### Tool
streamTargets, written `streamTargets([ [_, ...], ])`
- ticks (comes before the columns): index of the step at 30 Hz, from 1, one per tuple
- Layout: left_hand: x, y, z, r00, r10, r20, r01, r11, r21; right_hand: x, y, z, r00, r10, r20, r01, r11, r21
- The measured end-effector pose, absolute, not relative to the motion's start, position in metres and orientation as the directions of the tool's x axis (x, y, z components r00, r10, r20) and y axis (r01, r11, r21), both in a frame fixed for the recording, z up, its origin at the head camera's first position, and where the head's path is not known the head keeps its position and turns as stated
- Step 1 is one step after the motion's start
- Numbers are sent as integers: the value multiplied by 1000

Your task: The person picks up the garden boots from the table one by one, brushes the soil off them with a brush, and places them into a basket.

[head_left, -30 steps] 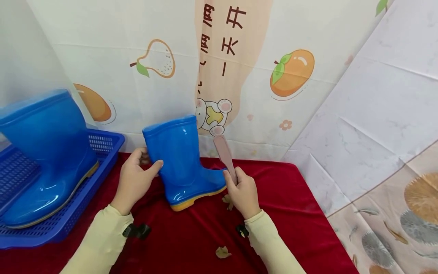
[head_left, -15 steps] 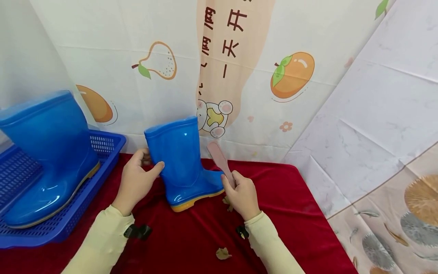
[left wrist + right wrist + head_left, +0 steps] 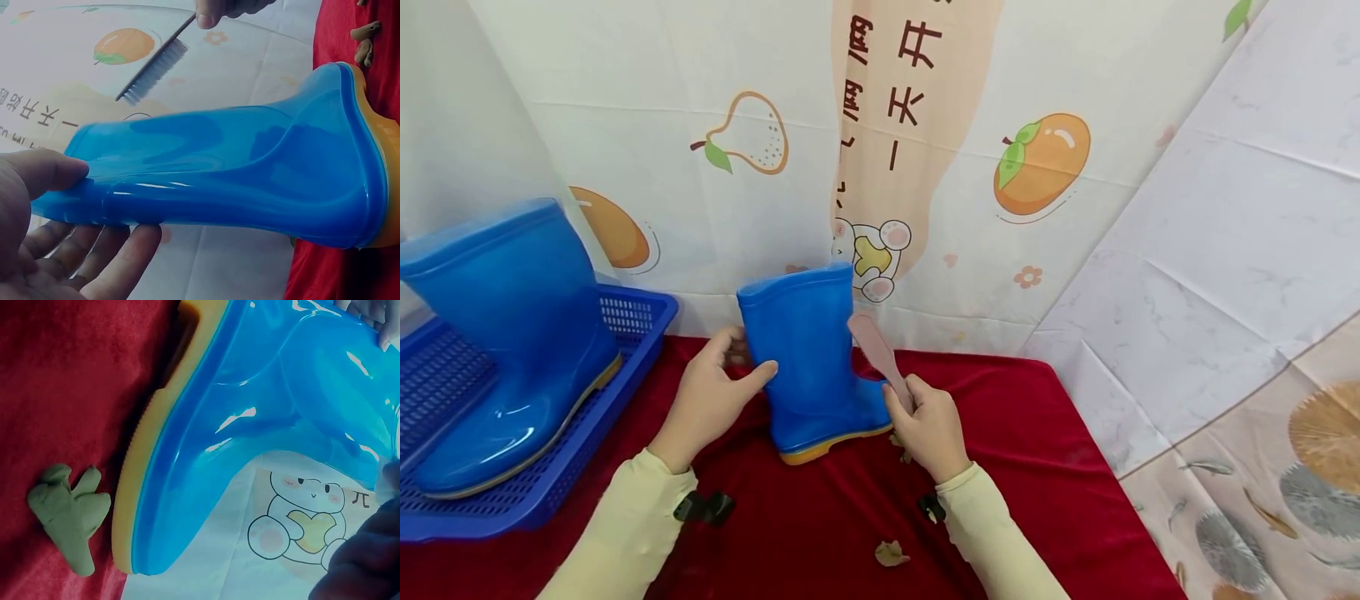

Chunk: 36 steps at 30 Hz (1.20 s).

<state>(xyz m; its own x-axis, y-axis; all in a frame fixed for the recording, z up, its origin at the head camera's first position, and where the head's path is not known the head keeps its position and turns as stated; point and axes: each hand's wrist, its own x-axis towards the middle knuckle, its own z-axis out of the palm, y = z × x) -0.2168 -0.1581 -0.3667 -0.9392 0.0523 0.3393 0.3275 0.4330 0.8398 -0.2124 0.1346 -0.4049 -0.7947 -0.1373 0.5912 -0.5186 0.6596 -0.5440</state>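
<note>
A blue rain boot (image 3: 801,350) with a yellow sole stands on the red cloth, toe to the right. My left hand (image 3: 711,400) grips the back of its shaft; in the left wrist view the thumb (image 3: 59,170) lies on one side and the fingers (image 3: 122,262) on the other. My right hand (image 3: 931,423) holds a pink-backed brush (image 3: 876,346) by its handle, over the toe. Its pale bristles (image 3: 156,67) show in the left wrist view, apart from the boot there. In the right wrist view the sole (image 3: 140,462) shows side-on.
A second blue boot (image 3: 512,350) lies in a blue plastic basket (image 3: 655,312) at the left. Brown-green clay-like lumps sit on the red cloth (image 3: 1022,500): one (image 3: 891,552) near the front, one (image 3: 72,512) by the sole. A printed white sheet (image 3: 715,217) hangs behind.
My left hand and the boot have shifted a little to the right. The brush head has swung left and down, and now overlaps the shaft's front edge in the head view.
</note>
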Motion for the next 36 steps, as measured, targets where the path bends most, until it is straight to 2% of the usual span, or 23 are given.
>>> streamTargets([
  [7, -216, -158, -368, -938, 133, 319, 344, 441, 829, -211, 130, -408, -730, -367, 577, -637, 672, -378],
  [9, -216, -158, -368, -932, 142, 332, 360, 439, 823, -212, 130, -409, -745, -394, 538, -629, 683, -371],
  [14, -217, -159, -365, -935, 98, 342, 347, 464, 815, -212, 135, -412, -847, -387, 363, -521, 740, -426],
  [17, -218, -160, -366, -940, 58, 337, 323, 474, 819, -211, 135, -413, -871, -387, 302, -486, 760, -432],
  [22, -217, -162, -368, -941, 40, 335, 315, 462, 829, -212, 133, -411, -822, -376, 428, -540, 754, -374],
  [28, -216, -162, -368, -937, 121, 328, 347, 433, 832, -211, 128, -409, -748, -345, 567, -596, 725, -344],
  [33, -215, -160, -367, -928, 161, 337, 373, 413, 831, -212, 124, -411, -719, -378, 583, -644, 679, -353],
  [36, -214, -159, -367, -925, 177, 336, 379, 403, 833, -210, 122, -413, -750, -430, 502, -639, 666, -385],
])
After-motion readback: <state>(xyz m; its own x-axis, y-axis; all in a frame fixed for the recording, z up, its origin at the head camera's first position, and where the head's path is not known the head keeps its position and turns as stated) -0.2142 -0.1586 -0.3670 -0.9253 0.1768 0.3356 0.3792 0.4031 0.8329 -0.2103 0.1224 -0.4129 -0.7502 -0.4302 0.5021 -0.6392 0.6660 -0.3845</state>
